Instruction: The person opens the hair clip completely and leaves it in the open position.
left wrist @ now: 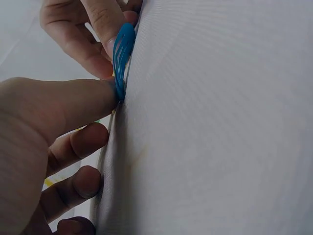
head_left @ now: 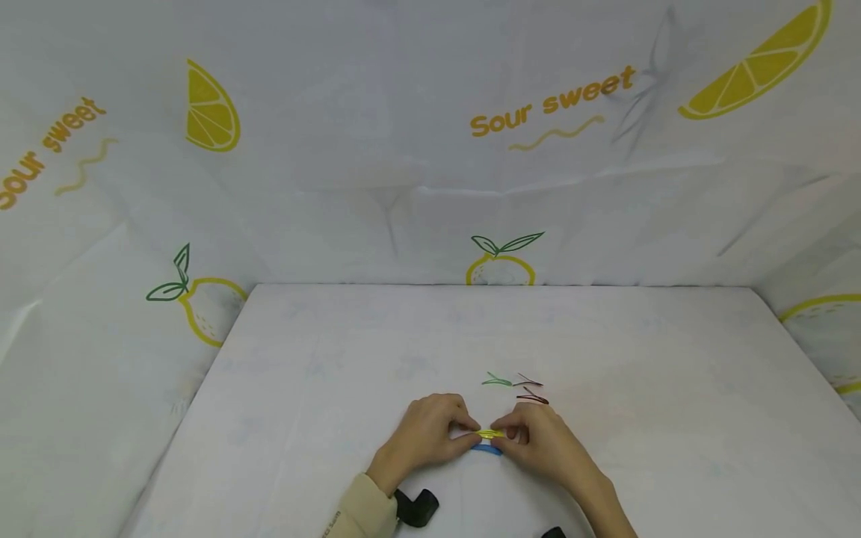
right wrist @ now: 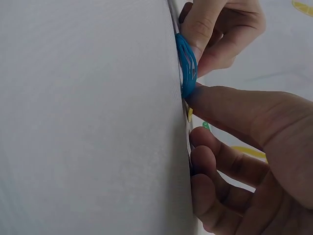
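Observation:
A yellow hair clip point(head_left: 489, 433) lies between the two hands in the head view. My left hand point(head_left: 433, 432) pinches its left end with thumb and fingertips, and my right hand point(head_left: 538, 441) pinches its right end. Just nearer than it, a blue hair clip point(head_left: 487, 449) rests on the white table by both thumbs. The wrist views show this blue clip point(left wrist: 123, 54) point(right wrist: 187, 66) close up, with the yellow one mostly hidden behind the thumbs.
Beyond the hands lie a green clip point(head_left: 497, 380) and two dark red clips, one point(head_left: 528, 381) beside the green and the other point(head_left: 534, 397) close to the right hand. A black object point(head_left: 418, 508) is by the left wrist. Lemon-print cloth stands behind the table point(head_left: 323, 321).

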`<state>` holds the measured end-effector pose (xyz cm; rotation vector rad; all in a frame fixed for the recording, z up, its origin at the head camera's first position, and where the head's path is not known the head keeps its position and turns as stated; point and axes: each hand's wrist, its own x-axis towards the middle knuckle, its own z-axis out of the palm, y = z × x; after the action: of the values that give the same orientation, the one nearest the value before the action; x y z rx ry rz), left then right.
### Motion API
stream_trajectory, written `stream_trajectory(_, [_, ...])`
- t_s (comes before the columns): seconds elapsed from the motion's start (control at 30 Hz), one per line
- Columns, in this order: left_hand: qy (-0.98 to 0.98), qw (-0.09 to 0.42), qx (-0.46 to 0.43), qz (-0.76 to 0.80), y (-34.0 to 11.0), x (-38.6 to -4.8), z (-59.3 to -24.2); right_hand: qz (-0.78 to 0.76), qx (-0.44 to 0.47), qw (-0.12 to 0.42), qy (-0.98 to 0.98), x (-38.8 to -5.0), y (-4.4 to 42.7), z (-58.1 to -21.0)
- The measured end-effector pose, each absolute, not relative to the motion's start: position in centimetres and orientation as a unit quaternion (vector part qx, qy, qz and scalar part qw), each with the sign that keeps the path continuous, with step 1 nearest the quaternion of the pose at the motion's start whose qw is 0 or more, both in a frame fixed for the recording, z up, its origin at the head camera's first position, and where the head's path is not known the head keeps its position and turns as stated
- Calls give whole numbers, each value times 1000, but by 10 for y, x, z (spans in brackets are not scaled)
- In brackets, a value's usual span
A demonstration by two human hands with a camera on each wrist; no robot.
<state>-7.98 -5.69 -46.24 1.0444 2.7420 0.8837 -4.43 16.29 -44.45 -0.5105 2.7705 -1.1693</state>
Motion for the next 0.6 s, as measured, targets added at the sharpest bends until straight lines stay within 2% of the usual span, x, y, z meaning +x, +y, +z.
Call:
stream_trajectory(0.33, [892,33,345,289,-56,-81,-464,-373,-160,45,913,-44,162,-444])
stream_trajectory(0.6, [860,37,339,379,-56,-82,-463,-401,-181,-4,898,-45,163,-446])
